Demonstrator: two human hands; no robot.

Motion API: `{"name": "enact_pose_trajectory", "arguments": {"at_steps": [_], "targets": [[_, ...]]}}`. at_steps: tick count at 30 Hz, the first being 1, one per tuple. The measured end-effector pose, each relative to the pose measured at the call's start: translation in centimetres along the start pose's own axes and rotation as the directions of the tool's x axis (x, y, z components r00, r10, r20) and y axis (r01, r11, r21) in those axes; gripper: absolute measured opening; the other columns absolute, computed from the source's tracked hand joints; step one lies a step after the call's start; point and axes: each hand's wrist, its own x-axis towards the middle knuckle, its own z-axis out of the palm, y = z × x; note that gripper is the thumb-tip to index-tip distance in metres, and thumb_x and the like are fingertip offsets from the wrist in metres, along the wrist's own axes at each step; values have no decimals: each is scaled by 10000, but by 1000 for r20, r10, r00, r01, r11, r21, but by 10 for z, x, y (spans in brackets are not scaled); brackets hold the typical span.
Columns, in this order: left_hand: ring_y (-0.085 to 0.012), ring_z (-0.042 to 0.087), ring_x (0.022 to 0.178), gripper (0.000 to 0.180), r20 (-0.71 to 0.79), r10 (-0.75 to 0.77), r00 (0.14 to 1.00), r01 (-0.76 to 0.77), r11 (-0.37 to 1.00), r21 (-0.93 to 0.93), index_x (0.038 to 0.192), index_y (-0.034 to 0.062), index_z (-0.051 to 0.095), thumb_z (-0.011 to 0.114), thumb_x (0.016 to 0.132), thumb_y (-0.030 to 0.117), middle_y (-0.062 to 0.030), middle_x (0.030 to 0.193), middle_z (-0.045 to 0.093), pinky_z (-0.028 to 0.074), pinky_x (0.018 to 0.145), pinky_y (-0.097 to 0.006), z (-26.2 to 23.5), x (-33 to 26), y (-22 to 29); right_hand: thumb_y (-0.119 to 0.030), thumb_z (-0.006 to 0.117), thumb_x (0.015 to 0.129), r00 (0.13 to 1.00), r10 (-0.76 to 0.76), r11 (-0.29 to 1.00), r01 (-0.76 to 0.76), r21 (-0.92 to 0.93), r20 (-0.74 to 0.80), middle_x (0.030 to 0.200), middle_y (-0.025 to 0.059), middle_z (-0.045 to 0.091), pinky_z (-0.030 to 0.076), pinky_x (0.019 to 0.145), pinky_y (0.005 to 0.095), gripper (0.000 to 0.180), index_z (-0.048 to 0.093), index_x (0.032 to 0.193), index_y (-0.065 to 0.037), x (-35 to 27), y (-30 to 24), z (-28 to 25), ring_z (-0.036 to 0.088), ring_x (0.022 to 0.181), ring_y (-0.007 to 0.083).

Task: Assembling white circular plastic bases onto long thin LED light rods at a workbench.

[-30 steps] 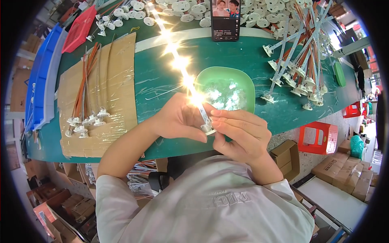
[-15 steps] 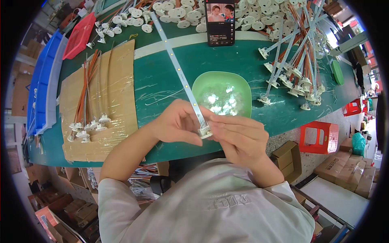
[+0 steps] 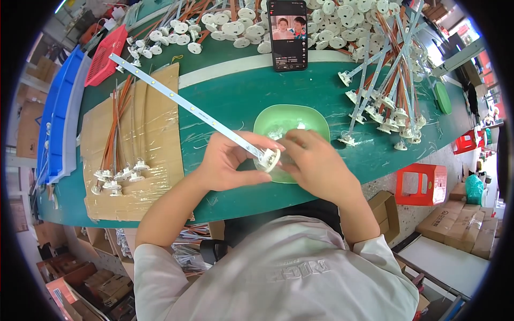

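My left hand (image 3: pixel 227 163) is closed on an LED strip light (image 3: pixel 193 108), a narrow white bar with small yellow diodes. It slants up to the far left, and the white round base (image 3: pixel 270 160) at its near end faces right between my thumb and fingers. My right hand (image 3: pixel 320 166) reaches over the near right of a green bowl (image 3: pixel 262 119), its fingers curled in and partly hidden; whatever they pinch does not show. Small clear shiny pieces (image 3: pixel 276 132) lie in the bowl.
Finished-looking strips with white bases (image 3: pixel 393 109) pile up at right. More lie on a cardboard sheet (image 3: pixel 155 187) at left, beside a blue tray (image 3: pixel 53 123) and a red basket (image 3: pixel 107 56). A phone (image 3: pixel 289 51) stands at the back before many white discs (image 3: pixel 332 27). A red stool (image 3: pixel 421 184) is at right.
The strip's far end has swung left and down, tilting its base toward the right. My right hand has left the base and moved over the bowl.
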Motion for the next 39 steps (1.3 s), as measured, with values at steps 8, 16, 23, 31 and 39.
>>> {"name": "enact_pose_trajectory", "arguments": {"at_steps": [8,16,23,31,39], "targets": [[-270,716,1044,519,78,-48,996,45,999,29,1235,-40,644,829,750,-57,-204,1224,687,581,932,-405,3,-1,-4,-48,723,787,998,-52,985,54,166,-20,803,96,682,552,723,425,86,717,872,-40,-4,10,5,668,786,320],[-263,716,1046,514,47,-46,998,41,995,96,1203,-31,666,849,724,-56,-206,1285,650,577,922,-391,5,-1,-4,43,732,842,938,272,810,-101,577,-217,841,91,736,541,618,264,101,726,937,9,-10,4,-1,688,700,156],[-268,715,1061,601,82,64,995,-80,974,213,1251,12,675,877,687,-35,-231,1371,597,586,926,-391,8,1,-5,68,724,877,889,444,467,-128,875,-107,837,109,740,545,613,233,100,732,976,60,-15,1,6,683,694,123],[-273,718,1057,619,130,77,989,-104,969,223,1264,27,677,888,684,-25,-224,1340,623,596,918,-402,7,2,-4,82,739,852,943,313,563,-90,822,-111,854,118,749,553,638,230,168,742,1018,64,-13,3,7,686,691,129],[-278,722,1034,576,67,37,997,-49,979,197,1242,-4,678,874,701,-34,-225,1322,622,596,909,-397,4,1,-5,73,685,887,968,64,867,67,493,-244,901,101,736,557,715,264,190,739,1061,19,-11,6,4,696,841,140]]}}
